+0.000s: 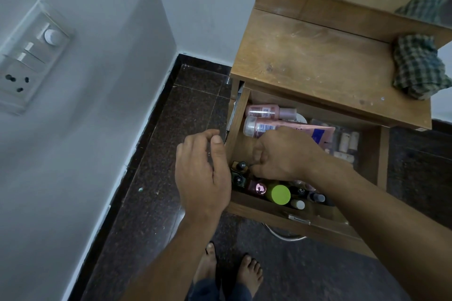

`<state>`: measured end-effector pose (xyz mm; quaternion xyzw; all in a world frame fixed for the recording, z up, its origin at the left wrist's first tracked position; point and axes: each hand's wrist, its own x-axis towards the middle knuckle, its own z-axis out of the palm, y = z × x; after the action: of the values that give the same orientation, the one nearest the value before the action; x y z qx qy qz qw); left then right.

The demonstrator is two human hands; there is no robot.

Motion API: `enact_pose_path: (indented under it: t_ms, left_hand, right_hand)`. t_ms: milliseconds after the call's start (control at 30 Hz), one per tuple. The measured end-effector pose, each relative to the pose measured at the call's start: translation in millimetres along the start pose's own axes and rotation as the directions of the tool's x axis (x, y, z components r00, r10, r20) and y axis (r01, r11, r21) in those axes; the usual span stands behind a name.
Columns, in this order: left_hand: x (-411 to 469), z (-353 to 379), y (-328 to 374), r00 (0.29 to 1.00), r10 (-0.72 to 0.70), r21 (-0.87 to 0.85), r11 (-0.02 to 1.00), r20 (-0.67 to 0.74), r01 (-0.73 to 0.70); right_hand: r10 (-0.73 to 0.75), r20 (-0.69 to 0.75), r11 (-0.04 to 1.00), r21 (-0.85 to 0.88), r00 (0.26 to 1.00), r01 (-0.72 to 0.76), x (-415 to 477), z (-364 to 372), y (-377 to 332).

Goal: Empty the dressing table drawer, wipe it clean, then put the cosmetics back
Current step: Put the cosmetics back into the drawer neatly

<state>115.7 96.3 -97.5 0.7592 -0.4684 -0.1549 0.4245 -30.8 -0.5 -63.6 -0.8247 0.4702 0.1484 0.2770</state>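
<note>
Already the right hand is clenched among small bottles at the drawer's front left corner; what it grips is hidden. The left hand hovers released outside. Neighbouring bottles could topple if knuckles brush them.

I note pale grey walls meeting at a corner, a switch panel on the left one. Dark speckled floor tiles with black skirting. Wooden furniture top, scuffed; light dim.
</note>
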Motion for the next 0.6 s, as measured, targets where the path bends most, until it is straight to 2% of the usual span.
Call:
enact_pose_path:
  t_ms: [467,600]
  left_hand:
    - [0.1,1.2,-1.1,1.000,0.021,0.017,1.000,0.005,-0.021]
    - [-0.1,1.1,-1.2,1.000,0.018,0.012,1.000,0.012,-0.018]
  right_hand:
    - [-0.012,0.078,0.994,-0.109,0.997,0.020,15.4,3.6,-9.1]
    - [-0.014,0.067,0.996,-0.089,0.998,0.020,18.5,1.8,-8.5]
